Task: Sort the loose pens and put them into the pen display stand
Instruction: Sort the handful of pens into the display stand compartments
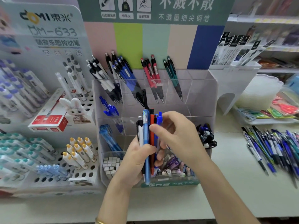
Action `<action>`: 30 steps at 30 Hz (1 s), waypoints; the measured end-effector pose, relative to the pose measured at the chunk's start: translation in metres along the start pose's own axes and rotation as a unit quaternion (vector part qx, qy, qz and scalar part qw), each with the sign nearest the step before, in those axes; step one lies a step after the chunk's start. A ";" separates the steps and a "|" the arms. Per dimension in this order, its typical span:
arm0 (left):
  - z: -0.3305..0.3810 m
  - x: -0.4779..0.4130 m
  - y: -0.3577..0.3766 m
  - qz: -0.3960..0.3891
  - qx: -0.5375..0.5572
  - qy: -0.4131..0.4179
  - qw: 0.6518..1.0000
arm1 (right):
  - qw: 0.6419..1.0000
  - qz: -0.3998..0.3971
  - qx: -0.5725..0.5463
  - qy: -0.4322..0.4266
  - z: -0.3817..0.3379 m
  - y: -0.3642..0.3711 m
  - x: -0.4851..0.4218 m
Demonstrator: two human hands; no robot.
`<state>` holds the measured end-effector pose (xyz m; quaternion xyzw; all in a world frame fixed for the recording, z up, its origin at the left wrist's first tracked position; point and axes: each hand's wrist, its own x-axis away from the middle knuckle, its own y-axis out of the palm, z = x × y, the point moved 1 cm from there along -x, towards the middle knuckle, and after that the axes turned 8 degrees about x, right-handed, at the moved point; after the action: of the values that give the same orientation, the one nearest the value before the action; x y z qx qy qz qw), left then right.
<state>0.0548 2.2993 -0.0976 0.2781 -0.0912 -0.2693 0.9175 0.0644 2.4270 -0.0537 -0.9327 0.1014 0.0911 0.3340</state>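
Just before the pen display stand [202, 97], the left hand [134, 160] grips a bundle of pens [146, 143] upright, tops showing for sorting, while the right hand [179, 136] pinches a blue pen [160, 117] among them; more loose pens [275, 147] lie right on the worktop [234, 175].

The left hand [134, 160] gripped a bunch of pens [148, 139] upright before the clear pen display stand [202, 94]. The right hand [176, 133] pinched at the bunch's tops, its fingers [153, 127] curled. More loose pens [275, 147] lay on the worktop [234, 183].
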 end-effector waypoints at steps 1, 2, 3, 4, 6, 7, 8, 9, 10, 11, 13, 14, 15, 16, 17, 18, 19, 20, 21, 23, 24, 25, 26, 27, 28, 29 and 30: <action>0.000 0.000 -0.001 0.007 0.013 -0.004 1.000 | 1.000 -0.018 0.002 0.000 -0.002 0.003 -0.001; -0.001 0.000 -0.002 0.015 0.027 -0.008 0.999 | 1.000 -0.025 -0.006 0.001 -0.003 0.004 -0.002; -0.002 0.000 -0.003 0.024 0.038 -0.010 0.999 | 0.999 -0.027 -0.021 0.002 -0.003 0.005 -0.004; -0.002 0.000 -0.004 0.037 0.044 -0.010 0.998 | 0.999 -0.027 -0.036 0.004 -0.002 0.006 -0.005; -0.001 0.000 -0.004 0.077 0.026 -0.009 0.997 | 0.998 -0.031 -0.054 0.012 -0.002 0.007 -0.005; -0.001 0.000 -0.004 0.098 0.007 -0.008 0.995 | 0.998 -0.030 -0.054 0.015 -0.002 0.008 -0.005; 0.000 0.000 -0.004 0.114 -0.011 -0.009 0.993 | 0.998 -0.028 -0.058 0.019 -0.003 0.009 -0.005; 0.002 0.001 -0.003 0.124 -0.024 -0.012 0.992 | 0.997 -0.023 -0.074 0.025 -0.003 0.010 -0.004; 0.004 0.002 -0.003 0.130 -0.028 -0.015 0.991 | 0.994 -0.017 -0.104 0.034 -0.006 0.010 -0.004; 0.006 0.003 -0.004 0.136 -0.029 -0.015 0.990 | 0.991 -0.012 -0.127 0.042 -0.007 0.010 -0.003; 0.011 0.004 -0.006 0.155 -0.041 -0.004 0.987 | 0.990 0.003 -0.137 0.038 -0.011 0.008 -0.004; 0.012 0.005 -0.007 0.161 -0.053 0.001 0.986 | 0.990 0.007 -0.139 0.037 -0.012 0.008 -0.005; 0.013 0.005 -0.008 0.161 -0.064 0.005 0.985 | 0.989 0.012 -0.145 0.039 -0.012 0.009 -0.006; 0.013 0.005 -0.008 0.160 -0.076 0.007 0.984 | 0.988 0.023 -0.150 0.041 -0.011 0.009 -0.008; 0.013 0.005 -0.009 0.158 -0.092 0.009 0.983 | 0.987 0.038 -0.149 0.039 -0.009 0.008 -0.011; 0.012 0.005 -0.009 0.156 -0.107 0.008 0.982 | 0.988 0.054 -0.139 0.037 -0.007 0.006 -0.013; 0.011 0.004 -0.011 0.155 -0.121 0.007 0.981 | 0.989 0.064 -0.127 0.034 -0.004 0.005 -0.016; 0.010 0.003 -0.013 0.155 -0.136 0.010 0.978 | 0.991 0.065 -0.114 0.030 -0.003 0.003 -0.018; 0.009 0.002 -0.016 0.148 -0.145 0.013 0.978 | 0.993 0.058 -0.099 0.028 -0.002 0.002 -0.019; 0.007 0.001 -0.018 0.107 -0.096 0.010 0.990 | 0.994 0.023 -0.094 0.042 -0.001 0.000 -0.021; 0.007 0.001 -0.018 0.079 -0.038 -0.002 0.996 | 0.992 0.000 -0.113 0.057 -0.001 0.000 -0.022; 0.007 0.001 -0.017 0.048 0.024 -0.017 0.998 | 0.987 -0.021 -0.143 0.074 -0.002 0.001 -0.022; 0.007 0.001 -0.017 0.019 0.073 -0.028 0.997 | 0.980 -0.043 -0.173 0.088 -0.003 0.002 -0.022; 0.007 0.002 -0.016 -0.001 0.103 -0.036 0.994 | 0.973 -0.066 -0.198 0.100 -0.002 0.003 -0.021; 0.007 0.002 -0.016 -0.014 0.117 -0.041 0.992 | 0.965 -0.091 -0.219 0.112 -0.003 0.005 -0.021; 0.007 0.002 -0.017 -0.022 0.124 -0.046 0.991 | 0.958 -0.115 -0.233 0.122 -0.003 0.008 -0.021; 0.007 0.002 -0.017 -0.026 0.126 -0.048 0.991 | 0.953 -0.135 -0.239 0.127 -0.003 0.009 -0.020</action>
<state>0.0469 2.2826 -0.1015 0.3803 -0.1614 -0.2929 0.8623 0.0431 2.4208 -0.0520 -0.9940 -0.0089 -0.0526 0.0951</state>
